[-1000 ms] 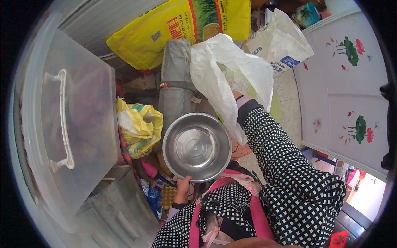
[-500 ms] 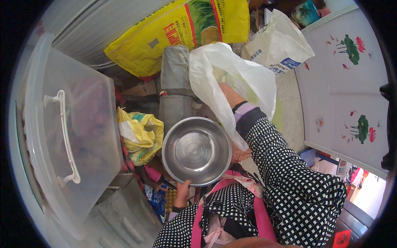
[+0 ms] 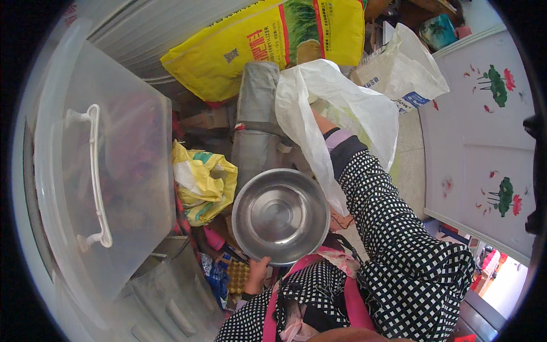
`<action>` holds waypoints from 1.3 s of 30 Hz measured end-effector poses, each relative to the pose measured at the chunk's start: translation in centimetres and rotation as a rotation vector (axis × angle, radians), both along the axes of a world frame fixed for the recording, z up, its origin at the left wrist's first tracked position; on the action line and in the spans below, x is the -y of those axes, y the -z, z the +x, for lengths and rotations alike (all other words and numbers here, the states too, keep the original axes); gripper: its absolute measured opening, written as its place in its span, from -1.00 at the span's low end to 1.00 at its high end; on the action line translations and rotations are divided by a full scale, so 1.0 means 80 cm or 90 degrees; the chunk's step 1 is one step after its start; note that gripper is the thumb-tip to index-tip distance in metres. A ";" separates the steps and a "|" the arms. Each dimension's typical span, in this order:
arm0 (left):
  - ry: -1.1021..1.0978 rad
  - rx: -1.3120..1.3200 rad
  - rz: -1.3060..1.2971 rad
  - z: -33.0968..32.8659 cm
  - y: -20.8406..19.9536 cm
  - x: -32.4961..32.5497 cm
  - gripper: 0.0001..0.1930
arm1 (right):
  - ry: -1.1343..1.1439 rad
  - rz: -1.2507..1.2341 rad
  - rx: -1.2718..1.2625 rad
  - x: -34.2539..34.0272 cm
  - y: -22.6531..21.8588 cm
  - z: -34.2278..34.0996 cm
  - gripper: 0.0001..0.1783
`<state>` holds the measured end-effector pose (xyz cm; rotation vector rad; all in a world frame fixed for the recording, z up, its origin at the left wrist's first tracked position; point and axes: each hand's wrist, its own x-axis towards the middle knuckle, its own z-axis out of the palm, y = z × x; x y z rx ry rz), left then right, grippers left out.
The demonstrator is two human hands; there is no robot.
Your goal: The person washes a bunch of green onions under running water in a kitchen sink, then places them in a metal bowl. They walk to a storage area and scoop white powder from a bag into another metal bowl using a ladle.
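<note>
In my left hand [image 3: 257, 275] is the near rim of a shiny steel basin [image 3: 279, 215], gripped from below at its left. The basin is held level in front of my body, and its inside shows only bare metal. My right hand [image 3: 325, 123] reaches into the open mouth of a white plastic sack [image 3: 305, 122]. The sack's wall hides my fingers, so what they touch does not show. Something pale greenish shows through inside the sack, which stands just beyond the basin and to its right.
A big clear plastic box [image 3: 128, 165] with a white handle fills the left. Grey wrapped bundles [image 3: 256, 108] and a yellow fertilizer bag [image 3: 250, 51] lie behind. A crumpled yellow bag [image 3: 202, 185] sits left of the basin. A flower-printed white panel [image 3: 461, 131] borders the right.
My right hand has sunk deeper into the white sack, and less of it shows. The whole view has shifted a little; my left hand still grips the basin.
</note>
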<state>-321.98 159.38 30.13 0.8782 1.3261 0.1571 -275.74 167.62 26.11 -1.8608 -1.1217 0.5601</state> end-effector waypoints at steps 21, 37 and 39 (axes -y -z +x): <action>-0.073 0.034 -0.085 -0.004 0.000 -0.022 -0.54 | -0.183 0.025 -0.084 -0.017 0.044 -0.009 -0.88; -0.078 -0.010 -0.056 -0.014 -0.033 -0.023 -0.61 | -0.245 -0.455 0.434 0.047 0.110 -0.034 -0.79; -0.061 0.011 -0.050 -0.017 -0.035 -0.023 -0.60 | -0.242 -0.343 0.333 0.049 0.091 -0.038 -0.80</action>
